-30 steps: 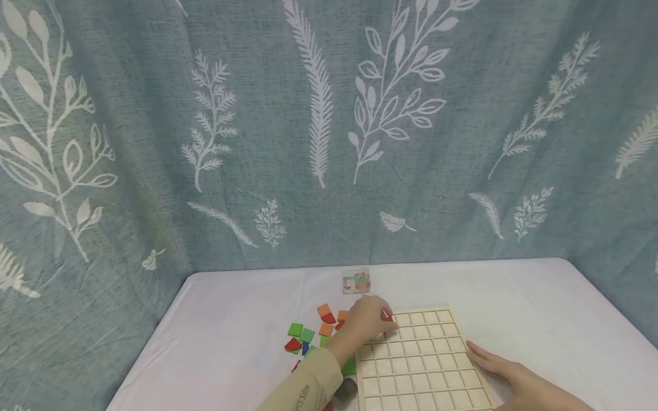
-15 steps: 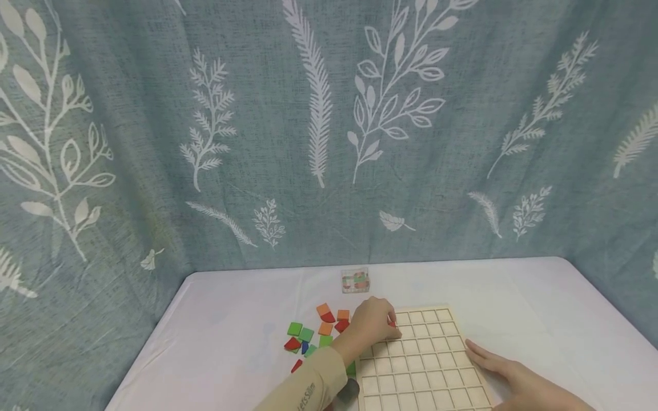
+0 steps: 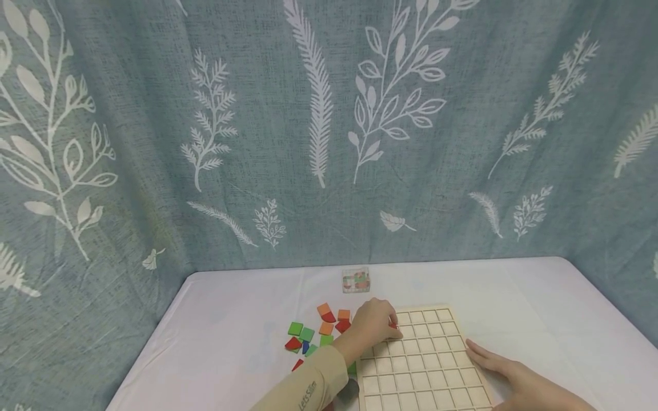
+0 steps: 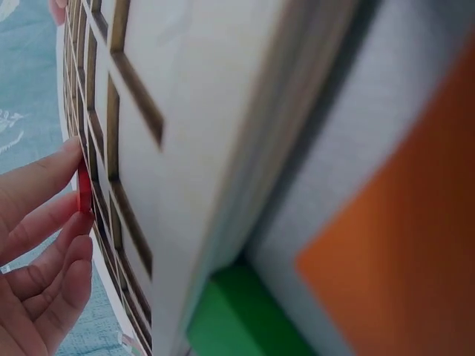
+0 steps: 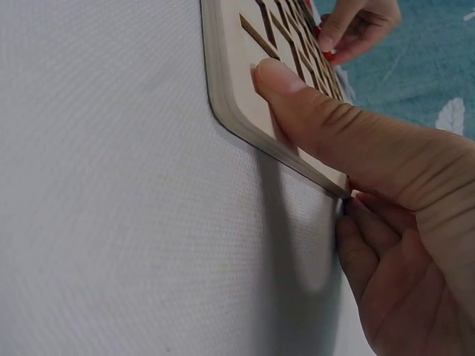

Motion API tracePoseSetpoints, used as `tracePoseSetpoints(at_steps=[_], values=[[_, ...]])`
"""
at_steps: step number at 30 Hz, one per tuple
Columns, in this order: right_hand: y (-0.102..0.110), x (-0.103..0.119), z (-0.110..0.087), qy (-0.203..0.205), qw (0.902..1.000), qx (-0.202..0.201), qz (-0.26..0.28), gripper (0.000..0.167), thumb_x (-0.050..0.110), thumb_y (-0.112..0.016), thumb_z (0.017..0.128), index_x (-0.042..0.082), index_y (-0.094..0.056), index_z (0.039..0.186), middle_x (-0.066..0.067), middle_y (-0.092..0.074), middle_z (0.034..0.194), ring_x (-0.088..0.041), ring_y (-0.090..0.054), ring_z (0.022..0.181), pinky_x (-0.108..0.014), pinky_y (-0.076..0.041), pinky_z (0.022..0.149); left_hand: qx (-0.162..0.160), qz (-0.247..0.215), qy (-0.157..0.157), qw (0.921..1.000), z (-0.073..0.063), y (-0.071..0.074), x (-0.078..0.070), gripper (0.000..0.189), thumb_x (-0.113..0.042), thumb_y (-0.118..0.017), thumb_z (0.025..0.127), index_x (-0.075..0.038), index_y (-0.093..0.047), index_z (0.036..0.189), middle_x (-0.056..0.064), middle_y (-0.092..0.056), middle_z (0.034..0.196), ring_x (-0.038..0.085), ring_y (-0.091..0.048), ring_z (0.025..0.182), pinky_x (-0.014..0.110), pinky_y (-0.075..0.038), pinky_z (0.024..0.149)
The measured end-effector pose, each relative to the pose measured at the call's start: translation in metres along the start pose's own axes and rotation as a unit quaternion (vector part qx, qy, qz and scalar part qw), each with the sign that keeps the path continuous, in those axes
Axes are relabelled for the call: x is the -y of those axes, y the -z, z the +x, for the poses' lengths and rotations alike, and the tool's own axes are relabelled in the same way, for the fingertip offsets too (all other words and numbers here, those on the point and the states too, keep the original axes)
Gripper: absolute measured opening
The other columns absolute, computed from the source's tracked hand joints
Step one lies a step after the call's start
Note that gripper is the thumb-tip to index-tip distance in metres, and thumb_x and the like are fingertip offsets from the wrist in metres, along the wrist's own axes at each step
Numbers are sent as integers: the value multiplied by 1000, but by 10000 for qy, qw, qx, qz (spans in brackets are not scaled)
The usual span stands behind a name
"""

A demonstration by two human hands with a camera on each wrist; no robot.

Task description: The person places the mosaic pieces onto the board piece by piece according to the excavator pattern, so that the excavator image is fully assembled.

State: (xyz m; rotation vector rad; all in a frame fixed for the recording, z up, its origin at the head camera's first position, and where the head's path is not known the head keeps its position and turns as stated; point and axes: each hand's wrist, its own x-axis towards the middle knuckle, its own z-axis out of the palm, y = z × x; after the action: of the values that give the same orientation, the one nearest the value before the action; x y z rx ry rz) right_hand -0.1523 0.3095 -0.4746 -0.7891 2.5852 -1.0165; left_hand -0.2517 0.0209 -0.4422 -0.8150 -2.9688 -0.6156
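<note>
On the surface, the board lies beneath my left grip and against my right grip. I take the step as placing: I'd brace the board evenly, square up with one cell, then press down level. The right grip is clamped on the board's right side, thumb over the rim, other fingers by the edge. Loose tiles sit left of the left grip, which is pinched together on a red piece (nearly edge-on from that wrist), held against the grid.
</note>
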Motion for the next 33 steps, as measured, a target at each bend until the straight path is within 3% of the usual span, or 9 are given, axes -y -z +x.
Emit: tracePoseSetpoints(at_steps=[7,15,21,27,31,33], values=[[1,3,0,-121,9999,47,-8,90,41,-72,74,12,-25,146,-18,-16,151,21,-5,120,-11,-31,93,102,-1,-73,9999,2,-1,1,18,-30,-81,67,-15,-72,71,-5,-67,73,7,-56,61,18,-42,53],[1,3,-1,-108,9999,21,-39,91,41,-72,74,12,-25,146,-16,-16,151,21,-5,121,-10,-31,93,554,566,-110,9968,7,1,-6,6,-17,-74,77,-12,-74,80,-4,-70,78,12,-65,76,21,-50,64],[0,0,-2,-130,9999,42,29,90,39,-73,74,12,-25,146,-13,-15,152,23,-5,120,-12,-33,92,379,730,-198,9964,6,0,-10,2,-15,-74,77,-14,-72,76,-6,-69,73,9,-64,71,20,-49,61],[-2,-3,-2,183,9997,-104,-102,89,36,-74,74,7,-28,144,-9,-18,152,22,-6,122,-11,-33,92,343,294,-140,9989,3,0,-1,7,-22,-73,79,-15,-72,79,-6,-67,75,8,-61,70,19,-46,58],[-2,-4,-1,39,9999,32,125,89,34,-74,75,8,-26,145,-1,-13,152,22,-7,120,-11,-34,91,253,-511,-142,9983,0,14,16,16,-23,-71,81,-12,-72,92,-2,-68,78,9,-61,69,20,-46,60],[-1,-4,-1,-34,9995,126,292,89,31,-74,75,8,-24,146,2,-10,151,22,-7,119,-12,-35,91,190,-975,-79,9950,-3,25,30,20,-20,-70,81,-10,-71,99,2,-70,89,12,-63,74,21,-48,63]])
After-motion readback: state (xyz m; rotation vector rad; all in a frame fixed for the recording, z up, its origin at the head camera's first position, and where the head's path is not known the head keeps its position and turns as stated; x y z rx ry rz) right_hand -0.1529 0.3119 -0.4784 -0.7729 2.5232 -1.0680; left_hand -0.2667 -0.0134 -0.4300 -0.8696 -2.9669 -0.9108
